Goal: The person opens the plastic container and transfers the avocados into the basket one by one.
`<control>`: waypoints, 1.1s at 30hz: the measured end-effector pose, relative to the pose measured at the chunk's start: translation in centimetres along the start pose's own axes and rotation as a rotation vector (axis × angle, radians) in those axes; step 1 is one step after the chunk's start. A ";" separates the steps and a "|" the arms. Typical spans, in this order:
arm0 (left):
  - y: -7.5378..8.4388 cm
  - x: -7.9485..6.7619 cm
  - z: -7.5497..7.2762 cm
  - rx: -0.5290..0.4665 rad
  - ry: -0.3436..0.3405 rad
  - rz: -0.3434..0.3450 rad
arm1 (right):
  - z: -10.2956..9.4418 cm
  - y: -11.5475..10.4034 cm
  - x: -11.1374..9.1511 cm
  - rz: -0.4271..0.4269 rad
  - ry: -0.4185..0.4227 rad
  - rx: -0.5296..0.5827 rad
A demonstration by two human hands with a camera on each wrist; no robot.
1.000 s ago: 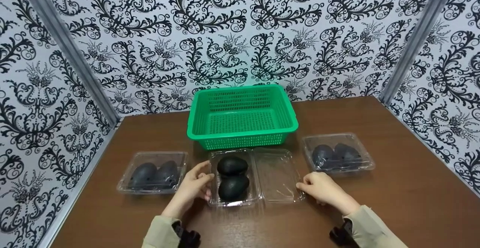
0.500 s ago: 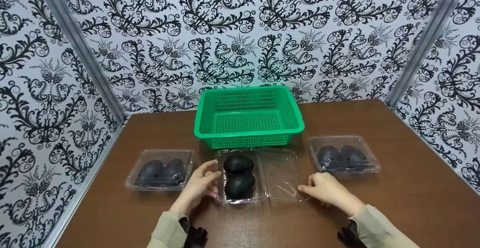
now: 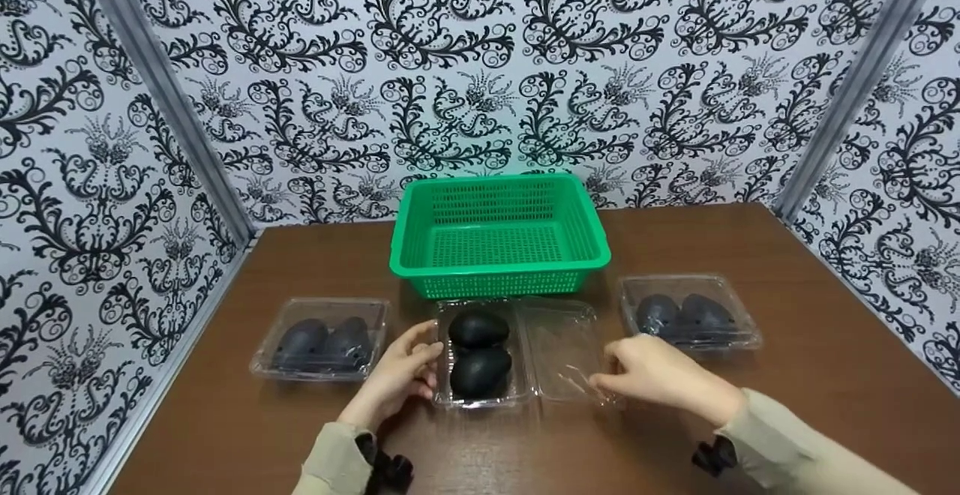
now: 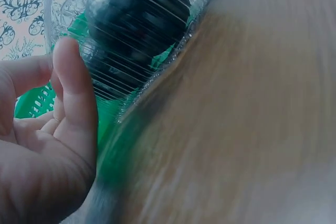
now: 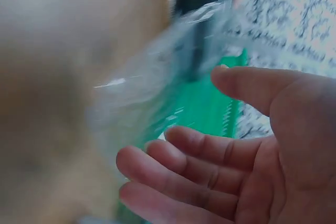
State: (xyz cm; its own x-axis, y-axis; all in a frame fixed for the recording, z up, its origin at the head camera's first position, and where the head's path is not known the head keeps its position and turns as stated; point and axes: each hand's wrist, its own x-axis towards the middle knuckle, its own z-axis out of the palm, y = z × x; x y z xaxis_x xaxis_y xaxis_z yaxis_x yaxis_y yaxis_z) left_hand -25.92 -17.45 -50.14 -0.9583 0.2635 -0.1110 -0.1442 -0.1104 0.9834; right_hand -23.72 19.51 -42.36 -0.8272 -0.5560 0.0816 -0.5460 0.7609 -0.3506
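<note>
In the head view, a clear plastic clamshell box lies unfolded near the table's middle, holding two dark, egg-shaped avocados in its left half. Its transparent lid is folded out to the right. My left hand touches the box's left edge with thumb and fingertips. At the lid's right edge is my right hand, fingertips overlapping the rim. The right wrist view shows the thumb apart from loosely bent fingers, with the blurred lid beyond them. Ribbed clear plastic covers the avocados in the left wrist view.
A green perforated basket stands right behind the box. Closed clear boxes, each with two dark avocados, sit on the left and on the right of the brown table. Patterned walls enclose the back and sides.
My right wrist and forearm have swung outward to the right, the hand turning at the lid's edge. The left hand stays at the box. The head view has shifted slightly.
</note>
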 end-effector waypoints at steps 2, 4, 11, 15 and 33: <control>-0.1 0.1 0.0 -0.010 -0.009 0.002 | -0.8 -1.1 0.6 -0.030 -0.008 -0.007; -0.1 0.2 0.0 -0.020 -0.015 -0.002 | -1.2 -2.1 1.2 -0.055 -0.014 -0.001; -0.2 0.7 -0.1 -0.045 -0.029 0.019 | -0.5 -4.1 3.5 -0.152 0.055 -0.013; -0.3 0.7 -0.2 -0.065 -0.028 0.015 | 0.7 -4.7 4.7 -0.246 0.095 0.003; -1.0 0.2 -0.9 -0.151 -0.140 0.035 | 4.4 -7.5 9.3 -0.389 -0.036 -0.158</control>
State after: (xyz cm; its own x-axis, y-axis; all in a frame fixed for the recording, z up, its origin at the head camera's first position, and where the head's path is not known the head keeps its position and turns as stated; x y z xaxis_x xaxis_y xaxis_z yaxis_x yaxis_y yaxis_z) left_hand -26.19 -18.15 -51.31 -0.9212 0.3862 -0.0462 -0.1573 -0.2614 0.9523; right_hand -26.77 7.20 -43.05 -0.5513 -0.8213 0.1465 -0.8330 0.5320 -0.1520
